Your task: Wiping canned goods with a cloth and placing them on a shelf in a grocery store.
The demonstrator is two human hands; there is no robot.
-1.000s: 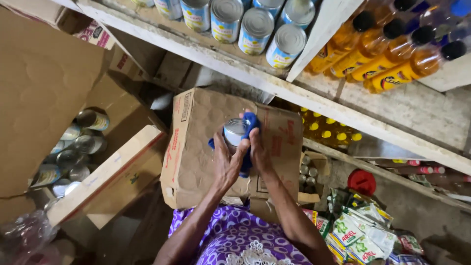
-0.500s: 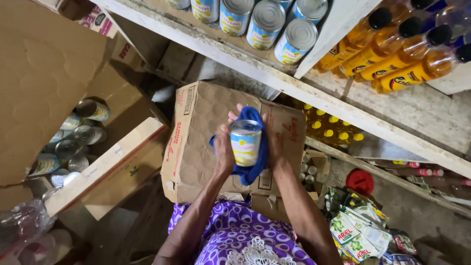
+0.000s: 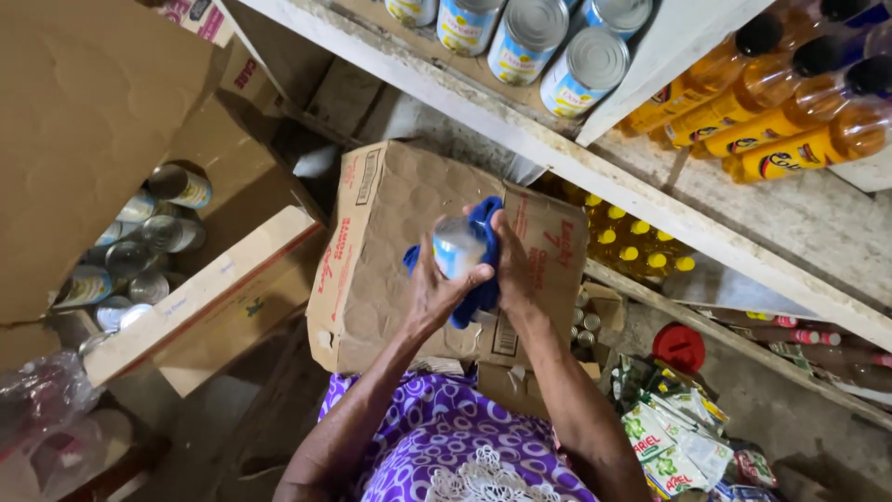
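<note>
A small tin can [image 3: 457, 248] is gripped upright in the left hand [image 3: 437, 293] above a closed cardboard box [image 3: 390, 251], while a blue cloth [image 3: 478, 270] is pressed against its right side by the right hand [image 3: 513, 270].

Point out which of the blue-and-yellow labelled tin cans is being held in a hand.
The small tin can in front of the closed cardboard box, gripped by the left hand, the right hand pressing a blue cloth against it. Others sit on the shelf or in the open carton.

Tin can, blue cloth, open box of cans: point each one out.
tin can [image 3: 457, 249], head view, on its pale label side.
blue cloth [image 3: 483, 223], head view, on the fold above the can.
open box of cans [image 3: 200, 293], head view, on its front flap.
</note>
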